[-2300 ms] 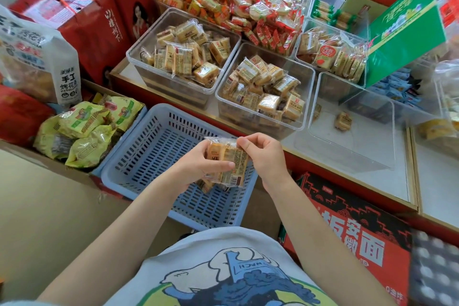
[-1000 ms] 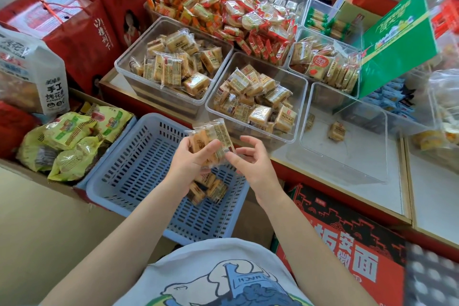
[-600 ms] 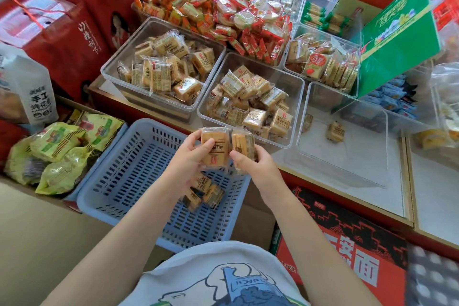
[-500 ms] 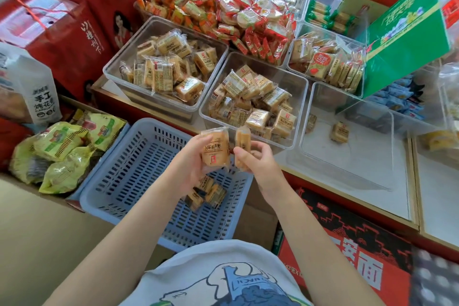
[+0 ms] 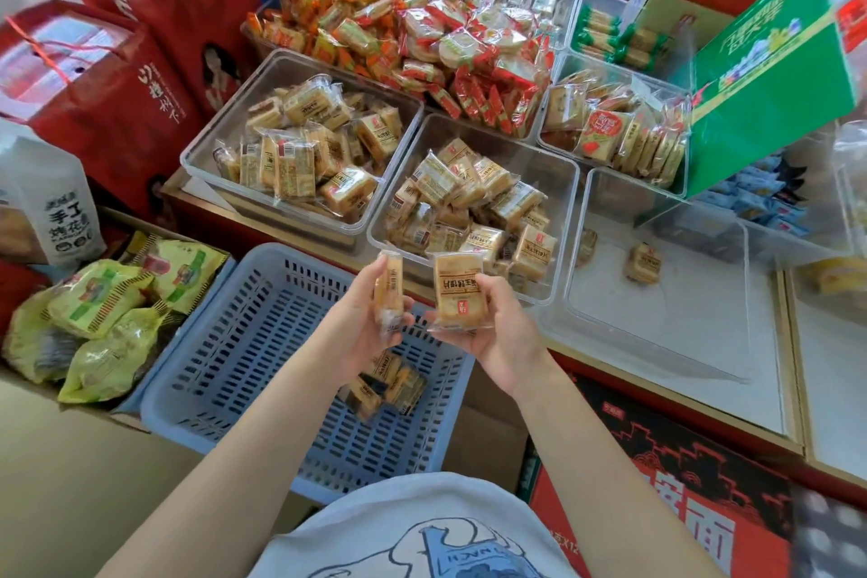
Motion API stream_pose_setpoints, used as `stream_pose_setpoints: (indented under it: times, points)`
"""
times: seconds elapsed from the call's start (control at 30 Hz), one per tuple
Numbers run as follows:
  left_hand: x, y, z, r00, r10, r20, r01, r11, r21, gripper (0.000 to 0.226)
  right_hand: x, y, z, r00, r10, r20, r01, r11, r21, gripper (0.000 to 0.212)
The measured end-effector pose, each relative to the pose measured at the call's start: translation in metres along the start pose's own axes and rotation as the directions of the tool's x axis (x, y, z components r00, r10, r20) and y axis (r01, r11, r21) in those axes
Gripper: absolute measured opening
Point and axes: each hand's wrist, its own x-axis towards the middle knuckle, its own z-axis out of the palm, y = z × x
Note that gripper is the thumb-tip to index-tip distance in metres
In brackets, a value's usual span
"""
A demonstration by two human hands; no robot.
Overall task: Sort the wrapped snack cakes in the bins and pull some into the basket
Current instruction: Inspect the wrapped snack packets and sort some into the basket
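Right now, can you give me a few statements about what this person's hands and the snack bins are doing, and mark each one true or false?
1. Each hand holds one wrapped cake. True: the left hand grips a cake seen edge-on, the right hand holds a cake facing the camera.
2. The blue basket is empty. False: a few wrapped cakes lie in it.
3. The clear bin on the right is packed full. False: only a loose cake or two show in it.
4. Both hands are above the basket's far right corner. True.
5. The yellow-green bags lie inside the basket. False: they lie left of it, outside.
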Motion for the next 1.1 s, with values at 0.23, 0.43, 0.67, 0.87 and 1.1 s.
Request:
stream_pose_setpoints:
  times: [0.23,0.43,0.67,0.87,1.1]
  points:
    - [0.043,0.045,0.034,0.964,0.265,0.032,-0.261,0.908,0.327,0.046,0.051,-0.046,-0.007,0.978,-0.170,-0.124,0.147,0.974,-0.173,0.030]
    - [0.098,0.043,0.031,0.768,0.610,0.196,-0.229,-0.025,0.973,0.068,0.092,-0.062,-0.026,0.900,-0.359,-0.248,0.051,0.651,-0.758,0.058]
    - [0.123,0.006,0.019,0.857,0.385,0.342,-0.220,-0.328,0.919,0.070,0.103,-0.028,-0.035,0.909,-0.395,0.131,0.068,-0.169,-0.983,0.065]
    - [0.137,-0.002,0.001,0.856,0.365,0.365,-0.212,-0.397,0.893,0.078,0.123,-0.024,-0.044,0.919,-0.342,0.195,0.085,-0.313,-0.946,0.068]
    - [0.141,0.007,0.003,0.864,0.347,0.365,-0.237,-0.359,0.903,0.078,0.129,-0.038,-0.042,0.942,-0.304,0.143,0.083,-0.201,-0.976,0.065]
